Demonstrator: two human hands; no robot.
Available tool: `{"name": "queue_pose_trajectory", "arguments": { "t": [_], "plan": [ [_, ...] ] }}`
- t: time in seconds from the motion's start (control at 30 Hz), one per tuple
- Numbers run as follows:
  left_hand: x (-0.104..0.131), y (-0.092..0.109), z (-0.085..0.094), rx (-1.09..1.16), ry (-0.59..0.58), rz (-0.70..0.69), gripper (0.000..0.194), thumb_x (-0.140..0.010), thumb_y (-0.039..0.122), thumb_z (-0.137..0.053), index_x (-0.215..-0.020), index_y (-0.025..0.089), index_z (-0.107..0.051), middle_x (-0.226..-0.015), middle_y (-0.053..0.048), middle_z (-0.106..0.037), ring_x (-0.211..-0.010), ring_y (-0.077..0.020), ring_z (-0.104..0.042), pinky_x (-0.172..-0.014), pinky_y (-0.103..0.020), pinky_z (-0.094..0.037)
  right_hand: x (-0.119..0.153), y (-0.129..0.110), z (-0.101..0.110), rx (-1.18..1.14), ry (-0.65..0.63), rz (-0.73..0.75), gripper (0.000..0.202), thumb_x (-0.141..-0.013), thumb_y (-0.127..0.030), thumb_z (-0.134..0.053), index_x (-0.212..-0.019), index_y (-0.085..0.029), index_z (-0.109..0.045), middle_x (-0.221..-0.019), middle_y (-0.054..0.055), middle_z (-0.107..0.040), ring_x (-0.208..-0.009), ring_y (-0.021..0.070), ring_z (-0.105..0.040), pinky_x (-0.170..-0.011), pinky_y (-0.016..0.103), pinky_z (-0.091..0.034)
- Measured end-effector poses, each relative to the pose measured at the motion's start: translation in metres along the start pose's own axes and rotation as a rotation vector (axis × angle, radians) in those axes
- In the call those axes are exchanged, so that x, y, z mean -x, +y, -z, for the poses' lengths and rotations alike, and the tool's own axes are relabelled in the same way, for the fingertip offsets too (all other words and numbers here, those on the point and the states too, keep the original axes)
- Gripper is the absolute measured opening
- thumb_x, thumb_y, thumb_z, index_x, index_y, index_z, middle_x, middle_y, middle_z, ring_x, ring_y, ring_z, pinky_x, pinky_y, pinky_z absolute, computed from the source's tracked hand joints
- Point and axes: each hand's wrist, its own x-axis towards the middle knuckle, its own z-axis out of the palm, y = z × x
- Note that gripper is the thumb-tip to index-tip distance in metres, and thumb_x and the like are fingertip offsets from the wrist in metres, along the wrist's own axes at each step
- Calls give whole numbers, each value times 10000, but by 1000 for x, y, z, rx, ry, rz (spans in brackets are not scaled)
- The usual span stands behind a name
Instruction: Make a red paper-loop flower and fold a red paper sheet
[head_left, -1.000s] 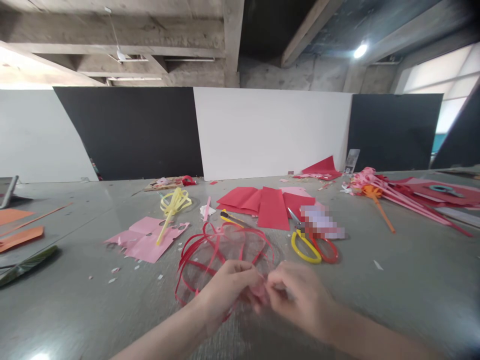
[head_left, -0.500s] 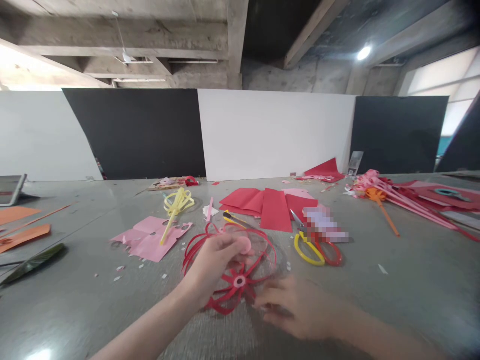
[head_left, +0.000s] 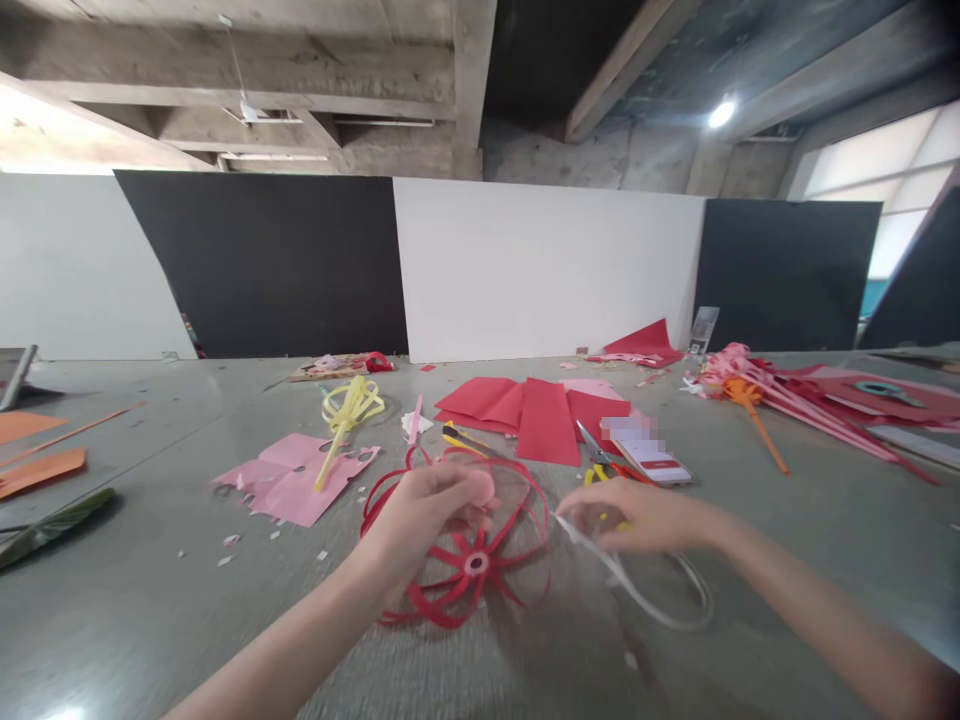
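Note:
My left hand (head_left: pixel 431 500) pinches a small pink paper disc (head_left: pixel 481 488) above a ball-like form of looped red paper strips (head_left: pixel 442 605). At its front a dark-centred pink ring (head_left: pixel 476 563) joins the strips. To the right, my right hand (head_left: pixel 637 512) holds the end of a translucent white strip (head_left: pixel 652 610) between its fingers; the strip curls in a loop below the hand. Behind that hand lie scissors (head_left: pixel 592 440) with yellow and red handles, partly covered by it.
Red paper sheets (head_left: pixel 547 420) and a phone (head_left: pixel 649 450) lie beyond my hands. A pink cut sheet (head_left: pixel 289 480) and yellow paper flower (head_left: pixel 352 405) are left; an orange one (head_left: pixel 765 430) is right. Orange paper (head_left: pixel 45 475) and a green leaf-like item (head_left: pixel 60 525) are far left.
My right hand has moved up and right, in front of the scissors, and the white strip now hangs from it. My left hand keeps the pink disc in nearly the same place.

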Motion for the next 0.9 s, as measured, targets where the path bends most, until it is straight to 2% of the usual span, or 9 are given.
{"name": "queue_pose_trajectory", "arguments": {
  "t": [0.13, 0.33, 0.6, 0.73, 0.8, 0.9],
  "plan": [
    [1, 1, -1, -32, -8, 18, 192, -749, 320, -583, -682, 140, -587, -729, -21, -627, -593, -105, -547, -579, -204, -387, 1, 17, -2, 146, 103, 12, 669, -613, 13, -427, -1222, -258, -479, -1042, 34, -624, -907, 177, -591, -749, 269, -454],
    [0, 2, -1, -49, -24, 15, 186, -746, 317, -580, -681, 143, -591, -706, -13, -618, -577, -103, -536, -562, -205, -379, -1, 32, -7, 375, 169, -30, 682, -599, -59, -584, -1234, -271, -454, -1149, 46, -569, -1019, 233, -541, -812, 314, -428],
    [-1, -1, 0, -88, -32, 34, 211, -767, 338, -569, -723, 134, -601, -617, -13, -608, -594, -122, -560, -582, -217, -382, -5, 25, -11, 672, 258, -191, 663, -480, -112, -701, -1099, -185, -478, -1093, 101, -548, -958, 277, -541, -781, 359, -410],
    [-1, -1, -1, -76, -39, 40, 209, -745, 344, -593, -711, 138, -599, -629, -9, -610, -588, -127, -569, -600, -233, -400, -7, 17, -13, 747, 322, -199, 608, -463, -127, -694, -1034, -156, -486, -1018, 114, -535, -947, 286, -523, -776, 363, -403],
    [-1, -1, -1, -70, -39, 42, 205, -736, 343, -602, -699, 141, -598, -632, -3, -605, -583, -123, -568, -591, -228, -402, -7, 17, -16, 803, 364, -173, 637, -454, -140, -701, -1052, -152, -481, -1026, 122, -518, -948, 296, -517, -774, 375, -401],
    [-2, -2, -1, -55, -38, 49, 201, -722, 341, -618, -676, 147, -593, -619, 3, -597, -571, -120, -569, -572, -221, -406, -9, 22, -20, 885, 416, -152, 785, -428, -189, -726, -1156, -148, -435, -1092, 151, -495, -994, 336, -497, -791, 425, -391]
  ]
}}
